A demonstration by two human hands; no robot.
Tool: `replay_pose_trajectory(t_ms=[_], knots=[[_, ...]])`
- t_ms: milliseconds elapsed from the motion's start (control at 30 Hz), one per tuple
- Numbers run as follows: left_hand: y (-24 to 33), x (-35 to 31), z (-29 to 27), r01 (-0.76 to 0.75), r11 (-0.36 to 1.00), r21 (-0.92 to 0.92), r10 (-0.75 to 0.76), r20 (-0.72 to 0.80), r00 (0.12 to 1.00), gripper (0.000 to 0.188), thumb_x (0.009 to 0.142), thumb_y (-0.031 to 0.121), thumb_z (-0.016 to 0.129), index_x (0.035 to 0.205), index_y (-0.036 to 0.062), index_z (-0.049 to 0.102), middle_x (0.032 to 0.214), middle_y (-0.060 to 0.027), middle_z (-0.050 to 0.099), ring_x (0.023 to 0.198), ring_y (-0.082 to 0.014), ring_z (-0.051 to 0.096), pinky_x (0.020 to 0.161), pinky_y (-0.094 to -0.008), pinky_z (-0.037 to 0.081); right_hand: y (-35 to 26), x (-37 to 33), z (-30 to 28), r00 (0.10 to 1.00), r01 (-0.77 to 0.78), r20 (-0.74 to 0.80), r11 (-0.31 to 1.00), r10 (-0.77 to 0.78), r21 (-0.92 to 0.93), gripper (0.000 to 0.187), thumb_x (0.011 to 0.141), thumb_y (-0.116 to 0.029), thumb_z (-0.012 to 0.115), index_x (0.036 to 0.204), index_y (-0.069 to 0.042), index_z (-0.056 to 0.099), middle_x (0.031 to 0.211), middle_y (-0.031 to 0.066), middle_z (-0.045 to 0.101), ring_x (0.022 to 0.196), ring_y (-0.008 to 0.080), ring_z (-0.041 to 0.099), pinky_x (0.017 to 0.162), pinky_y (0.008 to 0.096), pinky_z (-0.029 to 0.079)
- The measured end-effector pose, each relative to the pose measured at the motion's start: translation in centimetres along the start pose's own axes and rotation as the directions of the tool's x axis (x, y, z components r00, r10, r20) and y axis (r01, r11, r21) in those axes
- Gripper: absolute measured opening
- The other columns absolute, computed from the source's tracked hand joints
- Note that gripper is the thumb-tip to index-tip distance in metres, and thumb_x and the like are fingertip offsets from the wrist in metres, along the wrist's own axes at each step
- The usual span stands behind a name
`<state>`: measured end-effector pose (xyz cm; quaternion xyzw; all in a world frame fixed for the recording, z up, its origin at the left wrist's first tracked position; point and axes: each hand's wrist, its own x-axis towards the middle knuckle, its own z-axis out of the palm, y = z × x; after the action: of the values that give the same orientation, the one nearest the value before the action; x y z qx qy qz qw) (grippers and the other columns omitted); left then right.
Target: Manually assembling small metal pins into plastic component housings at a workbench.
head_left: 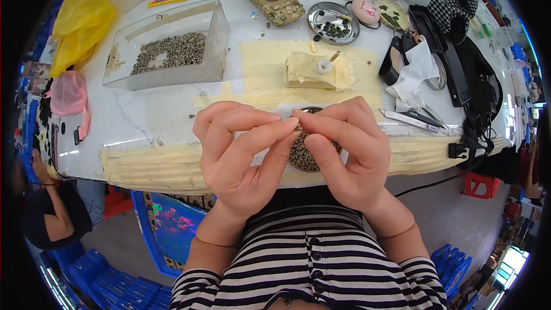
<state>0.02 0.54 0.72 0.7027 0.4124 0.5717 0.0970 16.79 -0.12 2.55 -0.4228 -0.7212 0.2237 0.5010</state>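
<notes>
Both my hands meet fingertip to fingertip over the near edge of the table. My left hand (244, 152) is closed, its thumb and forefinger pinched on something tiny that I cannot make out. Curled toward the same spot, my right hand (353, 146) has its fingertips against those of the left; whatever they grip is mostly hidden. Just below them a round dish of small metal parts (303, 154) sits partly covered by the right hand. Beyond the hands stands a tape-wrapped block (310, 78), bearing a small white pot (325, 66) with a stick in it.
A clear bin (166, 77) holds many small metal parts at left. Tweezers (410, 119) lie at right. Farther back are a metal plate (333, 35) of dark bits, a camouflage box (273, 1), a yellow bag (86, 11) and a pink mesh item (69, 95). Another person's arm (54, 206) shows far left.
</notes>
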Motion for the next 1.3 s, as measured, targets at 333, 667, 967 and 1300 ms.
replay_pose_trajectory(t_ms=[333, 667, 967, 1300], knots=[[0.19, -0.06, 0.12, -0.028, 0.994, 0.110, 0.028, -0.003, 1.000, 0.029, 0.067, 0.004, 0.084, 0.094, 0.0134, 0.078, 0.092, 0.0018, 0.067, 0.092, -0.0220, 0.056, 0.084, -0.0334, 0.041, -0.28, -0.22, 0.21, 0.963, 0.217, -0.088, 0.924, -0.256, -0.314, 0.034, 0.070, -0.007, 0.083, 0.104, -0.009, 0.079, 0.084, -0.0008, 0.066, 0.074, 0.0177, 0.053, 0.065, 0.0295, 0.043], [-0.06, -0.11, 0.18, -0.038, 0.995, 0.090, 0.038, 0.001, 0.999, 0.029, 0.067, 0.005, 0.085, 0.094, 0.0136, 0.078, 0.092, 0.0026, 0.067, 0.092, -0.0221, 0.056, 0.084, -0.0334, 0.041, -0.13, -0.09, 0.12, 0.999, -0.010, -0.050, 1.000, 0.009, -0.013, 0.027, 0.077, -0.006, 0.080, 0.104, -0.005, 0.078, 0.084, 0.0024, 0.068, 0.074, 0.0174, 0.056, 0.067, 0.0290, 0.045], [0.48, 0.06, -0.06, -0.078, 0.984, 0.159, 0.073, 0.033, 0.997, 0.026, 0.069, 0.005, 0.084, 0.094, 0.0120, 0.077, 0.092, 0.0010, 0.066, 0.093, -0.0238, 0.055, 0.084, -0.0354, 0.042, -0.25, 0.11, 0.02, 0.995, -0.073, -0.063, 0.995, 0.077, 0.066, 0.026, 0.075, -0.003, 0.081, 0.100, -0.006, 0.078, 0.082, 0.0014, 0.066, 0.072, 0.0167, 0.057, 0.066, 0.0287, 0.046], [-0.08, -0.08, 0.15, -0.039, 0.996, 0.082, 0.040, -0.011, 0.999, 0.030, 0.067, 0.004, 0.084, 0.094, 0.0144, 0.078, 0.091, 0.0024, 0.067, 0.091, -0.0215, 0.055, 0.082, -0.0330, 0.042, -0.16, 0.06, 0.39, 0.999, -0.025, -0.043, 0.999, 0.026, 0.021, 0.030, 0.076, -0.005, 0.082, 0.105, -0.005, 0.078, 0.084, 0.0037, 0.070, 0.073, 0.0186, 0.061, 0.065, 0.0289, 0.049]])
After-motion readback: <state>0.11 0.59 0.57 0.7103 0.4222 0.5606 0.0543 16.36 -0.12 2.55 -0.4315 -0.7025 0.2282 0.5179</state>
